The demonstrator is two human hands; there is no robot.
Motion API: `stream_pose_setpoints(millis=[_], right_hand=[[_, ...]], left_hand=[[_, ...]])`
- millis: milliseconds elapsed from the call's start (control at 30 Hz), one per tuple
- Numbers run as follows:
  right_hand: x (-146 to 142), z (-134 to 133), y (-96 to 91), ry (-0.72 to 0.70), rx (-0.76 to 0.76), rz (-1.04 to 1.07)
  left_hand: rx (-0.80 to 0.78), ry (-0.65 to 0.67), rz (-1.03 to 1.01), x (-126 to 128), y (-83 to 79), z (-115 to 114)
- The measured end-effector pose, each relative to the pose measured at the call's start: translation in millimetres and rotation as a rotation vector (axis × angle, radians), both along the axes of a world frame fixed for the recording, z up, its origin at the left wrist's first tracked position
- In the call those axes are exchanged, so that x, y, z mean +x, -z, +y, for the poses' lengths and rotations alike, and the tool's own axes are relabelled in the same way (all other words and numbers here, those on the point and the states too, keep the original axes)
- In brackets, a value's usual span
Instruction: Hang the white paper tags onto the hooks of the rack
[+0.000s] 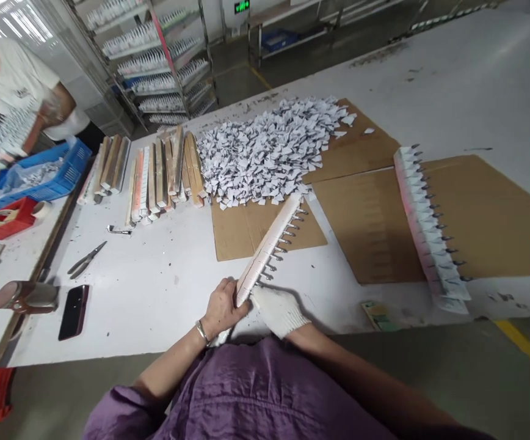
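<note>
My left hand [221,307], bare with a bracelet at the wrist, is closed round the near end of a long wooden bar [267,247] that carries a row of white pieces with metal tips along one side. My right hand [278,310], in a white knitted glove, rests against the same end of the bar from the right; its fingers are curled at the bar. The bar points away from me over the white table [155,287] toward a big heap of small white paper-like pieces [265,153].
A second loaded bar [427,226] lies on brown cardboard [489,214] at the right. Stacked wooden bars [164,171] lie at the back left. Pliers [86,259], a phone [73,311] and a cup [25,296] sit left. Another person [22,91] works by a blue crate [40,174].
</note>
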State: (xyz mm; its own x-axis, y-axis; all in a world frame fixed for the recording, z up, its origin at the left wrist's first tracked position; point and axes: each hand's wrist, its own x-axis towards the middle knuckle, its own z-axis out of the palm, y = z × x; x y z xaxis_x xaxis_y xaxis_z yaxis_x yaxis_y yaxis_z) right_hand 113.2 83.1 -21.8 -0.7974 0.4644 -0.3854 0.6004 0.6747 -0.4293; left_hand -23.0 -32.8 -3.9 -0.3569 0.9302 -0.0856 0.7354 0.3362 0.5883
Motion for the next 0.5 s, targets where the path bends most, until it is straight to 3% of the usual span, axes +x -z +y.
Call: stream_pose_setpoints(millis=[100,167,333,433,500], right_hand=[[1.3,10.1,-0.6,0.074,-0.062,0.014],[4.2,15.4,-4.2,0.092,-0.063,0.035],[13.5,16.7,-5.3,0.147,-0.074,0.117],[15.2,14.7,1.2,0.191,-0.06,0.285],[12.4,18.6,4.6,0.201,-0.051,0.353]], left_hand=[[0.019,-0.007,-0.067,-4.9,-7.4,14.2],[0.062,-0.003,-0.104,-19.3,-9.5,35.9],[0.057,-0.248,0.214,-91.5,-9.9,125.6],[0.031,-0.304,0.329,-125.2,-26.3,178.1],[0.044,-0.285,0.349,-135.8,-41.4,201.3]])
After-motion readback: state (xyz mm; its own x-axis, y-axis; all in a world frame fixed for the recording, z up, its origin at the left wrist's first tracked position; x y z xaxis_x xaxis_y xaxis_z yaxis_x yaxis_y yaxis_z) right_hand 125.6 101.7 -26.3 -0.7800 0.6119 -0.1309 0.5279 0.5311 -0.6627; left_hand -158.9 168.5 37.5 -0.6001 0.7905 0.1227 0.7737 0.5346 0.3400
